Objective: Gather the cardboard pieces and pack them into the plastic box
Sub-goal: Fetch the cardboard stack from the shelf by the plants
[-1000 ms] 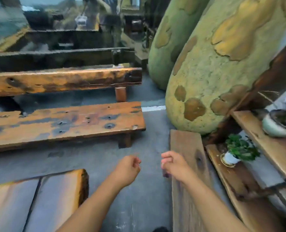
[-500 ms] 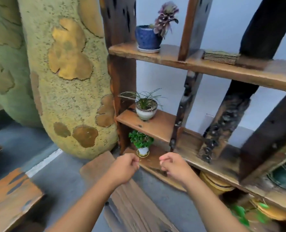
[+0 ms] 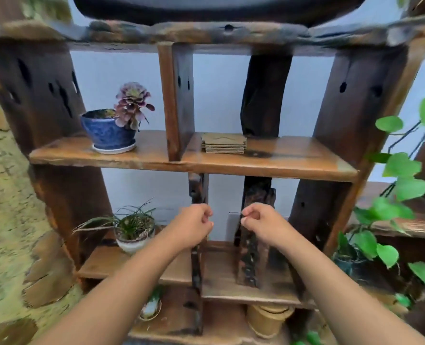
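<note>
Still at the finding step: a small stack of cardboard pieces (image 3: pixel 223 143) lying flat on the middle shelf (image 3: pixel 293 160) of the wooden rack, just right of the upright divider, well above both hands. Left hand (image 3: pixel 194 226) and right hand (image 3: pixel 262 224) up in front of the lower shelf, fingers curled in loose fists, holding nothing, side by side but apart. Next, probably: reach up, open the fingers wide, pinch the whole stack from both sides and lift it off; no plastic box in sight yet.

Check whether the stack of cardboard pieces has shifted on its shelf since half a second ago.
No. The cardboard stack lies on the same wooden shelf, just right of the upright divider, as before. Only the camera turned.
</note>
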Demonstrator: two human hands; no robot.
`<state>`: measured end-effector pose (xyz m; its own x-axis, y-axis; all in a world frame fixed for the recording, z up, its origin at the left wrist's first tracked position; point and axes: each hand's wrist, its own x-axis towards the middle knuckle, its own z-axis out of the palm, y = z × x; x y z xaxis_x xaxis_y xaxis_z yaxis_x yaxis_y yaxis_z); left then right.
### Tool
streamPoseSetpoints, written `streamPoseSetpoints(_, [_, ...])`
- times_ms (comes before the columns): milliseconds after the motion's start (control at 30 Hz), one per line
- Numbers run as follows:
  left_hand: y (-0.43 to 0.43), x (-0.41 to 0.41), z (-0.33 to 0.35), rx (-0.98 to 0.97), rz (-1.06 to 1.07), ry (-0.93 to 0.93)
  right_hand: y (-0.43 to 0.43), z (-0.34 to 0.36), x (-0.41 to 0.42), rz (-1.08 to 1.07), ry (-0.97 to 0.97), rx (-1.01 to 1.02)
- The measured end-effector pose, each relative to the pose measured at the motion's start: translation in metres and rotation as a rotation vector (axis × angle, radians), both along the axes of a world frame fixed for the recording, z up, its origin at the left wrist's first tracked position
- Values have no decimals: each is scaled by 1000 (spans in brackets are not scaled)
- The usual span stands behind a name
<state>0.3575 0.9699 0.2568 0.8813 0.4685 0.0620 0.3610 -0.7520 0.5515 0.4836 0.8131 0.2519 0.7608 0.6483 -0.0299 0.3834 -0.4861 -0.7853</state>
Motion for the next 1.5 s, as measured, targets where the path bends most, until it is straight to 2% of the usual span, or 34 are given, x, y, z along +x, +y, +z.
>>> streamPoseSetpoints(133, [42,43,62,111,-36,-124,31,53,37,-34,-97,57])
streamPoseSetpoints(267, [77,86,103,74,-11,-189,67,95,70,-101,-176,25])
streamPoseSetpoints(400, [108,129,121,14,3,-69,108,124,108,-183,-249,-92])
streamPoseSetpoints(767, [143,216,124,242,89,224,155,129,178,-309,121,-286])
streamPoseSetpoints(933, [143,229,128,301,125,290,171,131,187,-255,54,-434])
streamPoseSetpoints(1000, [145,230,131,275,135,297,176,130,190,-250,-2,-433])
streamPoseSetpoints(1200, [148,226,130,-62,189,281,178,127,185,-208,-57,-441])
streamPoseSetpoints(1500, [140,199,119,-503,252,7,161,125,159,-258,25,-266])
